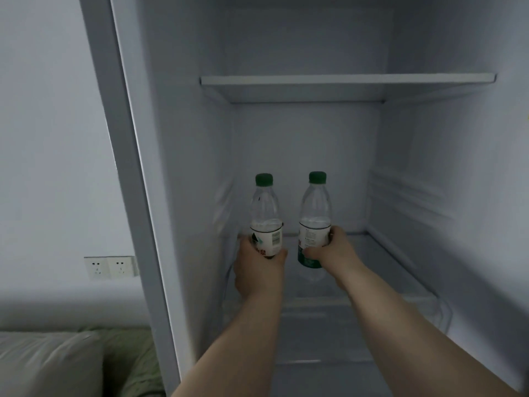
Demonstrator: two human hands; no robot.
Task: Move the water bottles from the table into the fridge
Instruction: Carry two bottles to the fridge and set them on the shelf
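1. Your two hands reach into the open fridge (429,167), under its upper shelf (347,79)
2. Your left hand (257,267) grips the left bottle (265,216); your right hand (332,250) grips the right bottle (315,219), just beside it
3. Left of the fridge, wall sockets (110,267) sit above a bed (57,365)

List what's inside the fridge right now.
Inside the fridge: two green-capped water bottles, upright, the left bottle in the left hand, the right bottle in the right hand. The upper shelf looks bare. The hands hide the bottle bases, so contact with the lower shelf is unclear.
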